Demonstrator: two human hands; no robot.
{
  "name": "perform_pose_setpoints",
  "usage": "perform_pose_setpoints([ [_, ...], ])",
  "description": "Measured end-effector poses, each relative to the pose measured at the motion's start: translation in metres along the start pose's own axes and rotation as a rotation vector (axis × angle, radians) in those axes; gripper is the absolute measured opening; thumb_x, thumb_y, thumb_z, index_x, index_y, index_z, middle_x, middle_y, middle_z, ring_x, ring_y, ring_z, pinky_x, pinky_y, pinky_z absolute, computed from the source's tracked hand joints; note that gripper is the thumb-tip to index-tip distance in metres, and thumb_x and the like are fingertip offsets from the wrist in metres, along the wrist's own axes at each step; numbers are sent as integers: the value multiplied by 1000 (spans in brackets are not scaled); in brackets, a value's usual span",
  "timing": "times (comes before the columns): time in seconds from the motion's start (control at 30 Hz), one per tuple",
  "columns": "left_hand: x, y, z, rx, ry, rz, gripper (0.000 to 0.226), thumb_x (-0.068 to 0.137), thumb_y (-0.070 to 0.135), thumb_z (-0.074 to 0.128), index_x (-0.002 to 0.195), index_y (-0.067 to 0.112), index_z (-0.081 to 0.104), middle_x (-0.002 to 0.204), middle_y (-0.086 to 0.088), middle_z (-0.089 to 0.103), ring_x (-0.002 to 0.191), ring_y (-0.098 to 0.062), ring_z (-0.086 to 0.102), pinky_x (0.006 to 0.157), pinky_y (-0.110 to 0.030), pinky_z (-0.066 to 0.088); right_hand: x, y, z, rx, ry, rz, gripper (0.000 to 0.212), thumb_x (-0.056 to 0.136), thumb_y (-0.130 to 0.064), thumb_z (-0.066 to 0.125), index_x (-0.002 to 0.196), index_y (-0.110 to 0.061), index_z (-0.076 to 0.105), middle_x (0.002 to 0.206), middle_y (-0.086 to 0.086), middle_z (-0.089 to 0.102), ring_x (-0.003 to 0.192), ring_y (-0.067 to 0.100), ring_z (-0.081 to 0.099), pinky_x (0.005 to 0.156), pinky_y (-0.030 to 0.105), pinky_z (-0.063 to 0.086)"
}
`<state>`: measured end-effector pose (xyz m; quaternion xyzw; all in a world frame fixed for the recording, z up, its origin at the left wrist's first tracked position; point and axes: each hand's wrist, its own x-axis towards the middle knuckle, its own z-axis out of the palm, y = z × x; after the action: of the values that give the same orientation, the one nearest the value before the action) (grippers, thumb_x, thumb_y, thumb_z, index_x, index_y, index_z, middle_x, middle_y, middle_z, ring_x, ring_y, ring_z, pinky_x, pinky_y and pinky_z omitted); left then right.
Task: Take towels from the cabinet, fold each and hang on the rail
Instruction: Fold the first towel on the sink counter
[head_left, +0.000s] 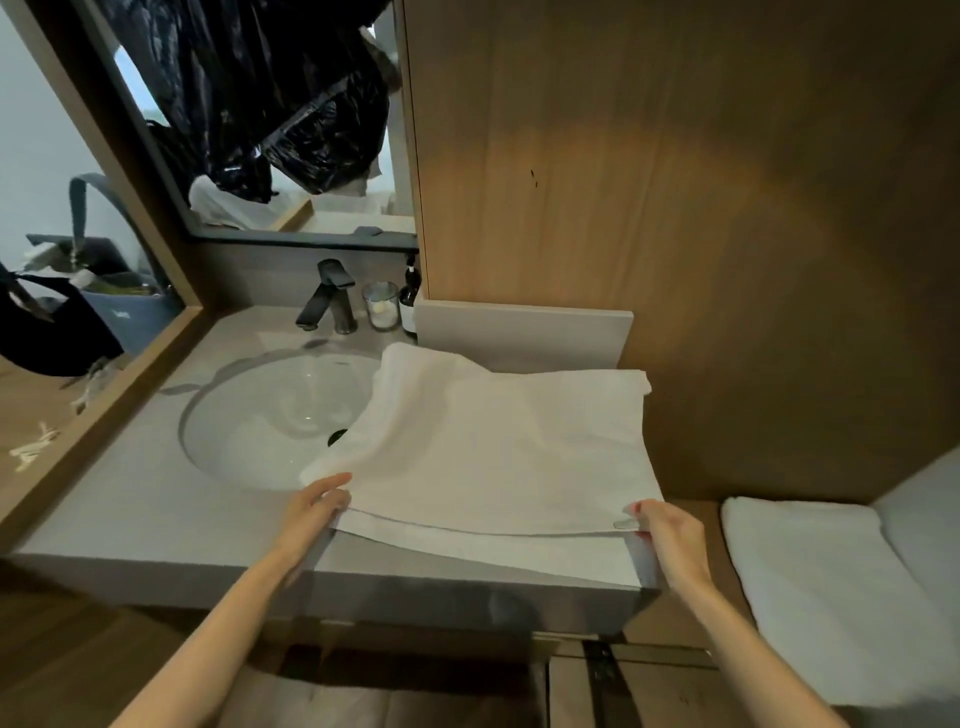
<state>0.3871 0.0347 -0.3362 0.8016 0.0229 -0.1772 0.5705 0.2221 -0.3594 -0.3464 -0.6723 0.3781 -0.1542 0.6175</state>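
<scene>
The towel (498, 447) is plain white, like the folded towel (810, 587). The worktop (130, 499) is pale grey, the sink basin (270, 431) white, the tap (330, 296) black, and the wall panel (675, 182) brown wood-grain.

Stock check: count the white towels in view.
2: a spread towel over the counter and sink edge, a folded towel on the right shelf. The pale shape beyond it may be another.

We face a wood-panelled wall (675, 182) washed in a soft warm glow; to its left, a grey counter (130, 509) holds a white basin (260, 431) and dark faucet (330, 296) (mirror (260, 130) above).
</scene>
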Motion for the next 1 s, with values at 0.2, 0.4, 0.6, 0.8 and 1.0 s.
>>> perform_pose_setpoints([
  [0.2, 13, -9, 0, -291, 240, -152, 41, 91, 10, 63, 124, 22, 43, 93, -7, 54, 83, -22, 59, 83, -30, 52, -14, 14, 5, -64, 51, 28, 13, 91, -10, 65, 100, -18, 70, 111, 4, 63, 109, 22, 56, 103, 41, 45],
  [0.4, 29, -10, 1, -249, 285, -201, 28, 94, 0, 51, 116, -17, 50, 113, -41, 56, 105, -51, 58, 87, -40, 52, -14, 8, 9, 24, 178, 60, 16, 93, -8, 58, 91, -17, 71, 104, 4, 62, 106, 28, 56, 96, 49, 50],
  [0.6, 13, -18, -8, 142, 256, -8, 11, 90, 8, 53, 92, -2, 50, 82, -18, 57, 77, -35, 58, 62, -36, 47, -22, 21, 1, -107, 186, 17, 9, 88, -5, 62, 97, -4, 65, 88, 7, 61, 96, 30, 59, 72, 31, 50],
  [0.8, 13, -17, -12, 372, 238, 73, 16, 93, 12, 54, 102, 4, 44, 89, -10, 53, 82, -28, 53, 69, -34, 41, -38, 33, 3, -390, 124, -64, 4, 91, -6, 59, 92, -8, 56, 93, 10, 57, 91, 25, 53, 77, 31, 42],
  [1.0, 9, -22, -14, 546, 216, 105, 15, 94, 13, 57, 100, 7, 46, 88, -11, 57, 75, -23, 52, 67, -35, 42, -33, 54, -2, -666, 134, -165, 12, 88, -3, 58, 87, -14, 62, 93, 3, 57, 94, 26, 53, 74, 32, 42],
])
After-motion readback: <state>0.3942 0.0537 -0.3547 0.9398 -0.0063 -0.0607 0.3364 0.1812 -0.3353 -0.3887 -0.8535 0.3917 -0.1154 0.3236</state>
